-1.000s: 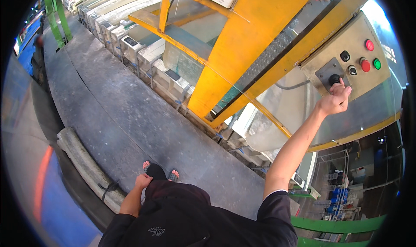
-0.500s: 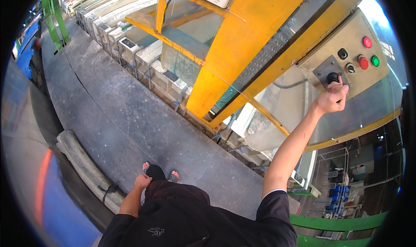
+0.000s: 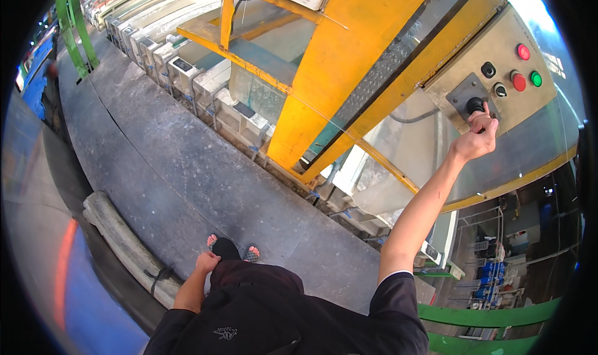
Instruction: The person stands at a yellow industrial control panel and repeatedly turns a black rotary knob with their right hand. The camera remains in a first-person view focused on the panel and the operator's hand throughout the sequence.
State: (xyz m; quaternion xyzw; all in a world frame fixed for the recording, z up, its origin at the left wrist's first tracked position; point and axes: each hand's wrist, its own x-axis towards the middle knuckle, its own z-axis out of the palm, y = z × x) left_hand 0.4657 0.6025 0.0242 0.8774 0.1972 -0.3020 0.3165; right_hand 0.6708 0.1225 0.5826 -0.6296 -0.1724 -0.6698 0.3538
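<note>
My right hand (image 3: 476, 142) reaches out at the right with its fingers closed around a black joystick (image 3: 474, 105). That joystick rises from a grey square plate on a beige control panel (image 3: 443, 88). Beside it on the panel are a black knob (image 3: 488, 69), a black-and-white selector switch (image 3: 499, 90), two red buttons (image 3: 517, 80) and a green button (image 3: 536, 78). Low down, my left hand (image 3: 207, 263) rests by my dark shorts (image 3: 265, 274), fingers curled in against the thigh. Whether it pinches the cloth is hidden.
Yellow steel uprights (image 3: 349, 56) carry the panel. Long open tanks (image 3: 143, 18) stand in a row along a grey walkway (image 3: 168, 143) where my sandaled feet are. A pale pipe (image 3: 124, 243) lies along the left edge. Green rails (image 3: 498, 316) run at the lower right.
The view has shifted very slightly. My right hand keeps its grip on the joystick, with the fingers slightly changed in pose. The left hand stays by the thigh.
</note>
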